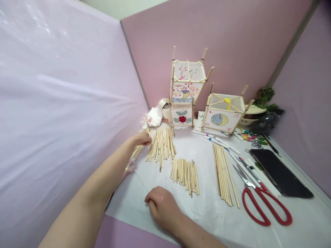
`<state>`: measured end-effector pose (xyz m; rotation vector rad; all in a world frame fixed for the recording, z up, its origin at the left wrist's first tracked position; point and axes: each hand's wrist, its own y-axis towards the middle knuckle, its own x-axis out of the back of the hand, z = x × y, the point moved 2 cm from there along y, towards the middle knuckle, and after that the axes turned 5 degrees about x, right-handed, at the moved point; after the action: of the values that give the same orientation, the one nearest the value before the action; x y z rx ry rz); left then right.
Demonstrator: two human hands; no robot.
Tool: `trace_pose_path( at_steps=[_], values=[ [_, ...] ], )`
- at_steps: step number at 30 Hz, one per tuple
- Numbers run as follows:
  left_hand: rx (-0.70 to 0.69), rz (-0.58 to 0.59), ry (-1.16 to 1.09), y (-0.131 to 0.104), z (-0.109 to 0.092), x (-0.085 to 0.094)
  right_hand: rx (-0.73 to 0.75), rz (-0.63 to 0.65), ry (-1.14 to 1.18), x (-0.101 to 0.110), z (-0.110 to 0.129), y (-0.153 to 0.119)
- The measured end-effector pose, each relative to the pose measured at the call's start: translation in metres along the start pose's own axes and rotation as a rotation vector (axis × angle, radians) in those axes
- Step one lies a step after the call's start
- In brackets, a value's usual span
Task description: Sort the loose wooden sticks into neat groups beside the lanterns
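My left hand point(143, 138) reaches over the far-left sticks, its fingers pinched together at the edge of a fanned pile of thin wooden sticks point(161, 146). What lies between those fingertips is hidden. More sticks point(138, 151) show beneath and beside that hand. Near the front edge, my right hand point(161, 206) rests on the white sheet with its fingers curled in, nothing visible in them. Ahead of it lies a bundle of shorter sticks point(184, 174). A pink object point(130, 167), partly covered by my left forearm, sits left of the piles.
Two stacked stick-framed paper lanterns point(188, 91) stand at the back, another lantern point(219, 119) to their right. Long sticks point(222, 175), red-handled scissors point(258, 203), markers point(219, 143) and a black phone point(280, 172) lie right. Crumpled white paper point(154, 117) is back left.
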<state>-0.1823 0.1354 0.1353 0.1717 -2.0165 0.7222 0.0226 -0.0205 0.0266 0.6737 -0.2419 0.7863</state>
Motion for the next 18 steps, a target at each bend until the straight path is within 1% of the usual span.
trace_pose_path(
  at_steps=[1, 3, 5, 6, 7, 8, 10, 13, 18],
  values=[
    [-0.01, 0.042, -0.017, -0.008, -0.001, -0.006, 0.003, -0.002, 0.003, 0.0, 0.0, 0.0],
    [-0.059, 0.125, -0.063, -0.029, -0.007, -0.024, 0.005, -0.009, 0.008, -0.001, 0.0, 0.0],
    [-0.12, 0.213, -0.103, -0.051, -0.016, -0.049, 0.003, -0.012, 0.009, -0.001, 0.0, -0.001],
    [-0.181, 0.3, -0.15, -0.062, -0.022, -0.063, 0.002, -0.013, 0.007, -0.001, 0.0, -0.001],
    [-0.237, 0.356, -0.16, -0.072, -0.028, -0.075, 0.0, -0.013, 0.004, -0.001, 0.001, -0.001],
    [-0.292, 0.393, -0.137, -0.08, -0.033, -0.086, -0.003, -0.011, 0.0, -0.001, 0.001, 0.0],
    [-0.344, 0.416, -0.103, -0.089, -0.042, -0.101, -0.012, -0.006, -0.006, -0.001, 0.002, 0.0],
    [-0.352, 0.377, -0.067, -0.089, -0.049, -0.11, -0.022, -0.005, 0.002, 0.0, 0.002, 0.001],
    [-0.353, 0.305, 0.026, -0.087, -0.051, -0.11, -0.035, -0.002, 0.004, -0.001, 0.001, 0.001]
  ],
)
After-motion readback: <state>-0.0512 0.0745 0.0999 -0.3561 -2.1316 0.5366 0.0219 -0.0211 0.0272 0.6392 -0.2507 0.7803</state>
